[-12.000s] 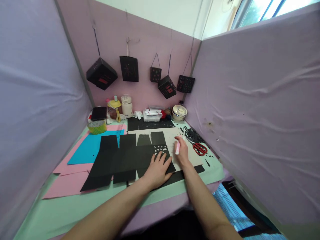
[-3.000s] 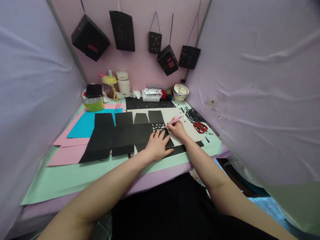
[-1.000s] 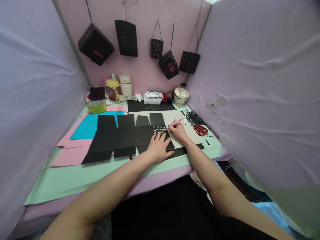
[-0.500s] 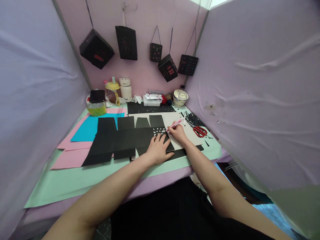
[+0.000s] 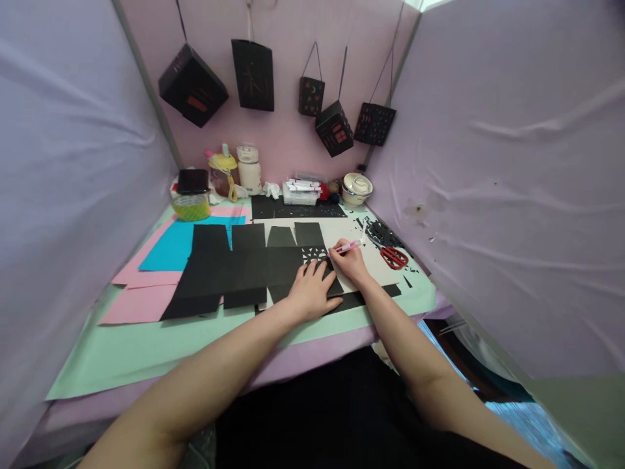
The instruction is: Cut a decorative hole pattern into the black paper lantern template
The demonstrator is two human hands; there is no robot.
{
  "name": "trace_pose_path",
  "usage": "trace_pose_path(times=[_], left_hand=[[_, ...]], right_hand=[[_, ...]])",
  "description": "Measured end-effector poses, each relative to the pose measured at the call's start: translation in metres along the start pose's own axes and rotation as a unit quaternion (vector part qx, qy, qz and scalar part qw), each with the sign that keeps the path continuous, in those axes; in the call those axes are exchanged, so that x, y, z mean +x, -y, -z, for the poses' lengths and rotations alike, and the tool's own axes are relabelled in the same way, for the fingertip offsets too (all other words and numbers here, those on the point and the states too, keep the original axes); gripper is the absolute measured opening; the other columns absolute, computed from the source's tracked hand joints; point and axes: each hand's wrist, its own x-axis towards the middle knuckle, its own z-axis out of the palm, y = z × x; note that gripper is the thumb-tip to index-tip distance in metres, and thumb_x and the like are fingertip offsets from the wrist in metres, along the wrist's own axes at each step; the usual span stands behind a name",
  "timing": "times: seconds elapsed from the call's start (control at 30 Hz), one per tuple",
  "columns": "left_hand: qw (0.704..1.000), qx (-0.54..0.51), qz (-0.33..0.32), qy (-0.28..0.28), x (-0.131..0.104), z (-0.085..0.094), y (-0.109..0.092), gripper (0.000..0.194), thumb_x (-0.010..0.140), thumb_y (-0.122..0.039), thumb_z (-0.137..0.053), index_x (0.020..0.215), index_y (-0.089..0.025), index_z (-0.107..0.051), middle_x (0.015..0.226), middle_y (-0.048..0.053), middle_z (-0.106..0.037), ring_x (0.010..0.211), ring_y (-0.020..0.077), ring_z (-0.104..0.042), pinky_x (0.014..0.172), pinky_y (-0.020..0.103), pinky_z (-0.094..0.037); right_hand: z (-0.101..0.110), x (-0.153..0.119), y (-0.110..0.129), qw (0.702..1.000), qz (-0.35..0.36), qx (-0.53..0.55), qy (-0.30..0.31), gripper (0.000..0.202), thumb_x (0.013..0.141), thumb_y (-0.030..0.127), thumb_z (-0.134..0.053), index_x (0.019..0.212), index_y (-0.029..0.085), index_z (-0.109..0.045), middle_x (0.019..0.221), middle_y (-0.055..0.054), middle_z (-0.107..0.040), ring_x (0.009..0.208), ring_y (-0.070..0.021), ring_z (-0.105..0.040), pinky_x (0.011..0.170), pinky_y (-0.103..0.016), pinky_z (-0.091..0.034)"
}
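A large sheet of black card (image 5: 244, 270) with flaps along both long edges lies across the table. Near its right end is a patch of small cut-out shapes (image 5: 312, 254) with white showing through. My left hand (image 5: 314, 293) lies flat on the card just below that patch, fingers spread. My right hand (image 5: 349, 264) pinches a slim pink craft knife or pen (image 5: 347, 247); its exact kind is too small to tell. The tool's tip meets the card at the right side of the cut-outs. A white board (image 5: 375, 260) lies under the card's right part.
Red-handled scissors (image 5: 394, 258) and black scraps (image 5: 383, 233) lie at the right. Blue paper (image 5: 168, 251) and pink paper (image 5: 139, 305) lie left. A box of white pens (image 5: 300, 193), a lidded bowl (image 5: 356, 189) and a white bottle (image 5: 249, 172) stand behind. Black paper lanterns (image 5: 194, 85) hang above.
The pink tool in my right hand now leans flatter, its back end lower. My left hand stays on the card. The whole view has shifted slightly.
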Motion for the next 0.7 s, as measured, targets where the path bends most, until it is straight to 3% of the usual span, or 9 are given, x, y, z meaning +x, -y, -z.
trace_pose_path(times=[0.1,0.3,0.7], left_hand=[[1.000,-0.002,0.003,-0.001,0.000,0.000,0.000,0.065,0.085,-0.063,-0.048,0.135,-0.021,-0.050,0.150,0.014,-0.039,0.138,0.0379,-0.029,0.112,0.052,-0.021],[1.000,-0.005,0.001,-0.009,0.001,-0.002,0.000,0.065,0.084,-0.062,-0.048,0.137,-0.023,-0.047,0.149,0.013,-0.039,0.138,0.0372,-0.030,0.111,0.052,-0.021],[1.000,-0.010,0.004,-0.012,0.002,-0.001,-0.003,0.064,0.084,-0.061,-0.049,0.135,-0.022,-0.048,0.147,0.014,-0.040,0.136,0.0376,-0.030,0.110,0.053,-0.021]], right_hand=[[-0.001,-0.008,0.006,1.000,-0.007,-0.010,-0.018,0.022,0.078,0.030,-0.053,0.061,0.023,-0.042,0.058,0.004,-0.050,0.058,-0.0139,-0.047,0.059,-0.026,-0.036],[-0.001,-0.019,0.013,1.000,0.001,-0.022,-0.011,0.015,0.079,0.026,-0.049,0.065,0.023,-0.045,0.061,0.004,-0.052,0.059,-0.0138,-0.047,0.061,-0.027,-0.037],[-0.002,-0.017,0.012,0.999,-0.009,-0.015,-0.027,0.018,0.076,0.023,-0.047,0.061,0.023,-0.037,0.058,0.004,-0.045,0.058,-0.0127,-0.042,0.059,-0.027,-0.034]])
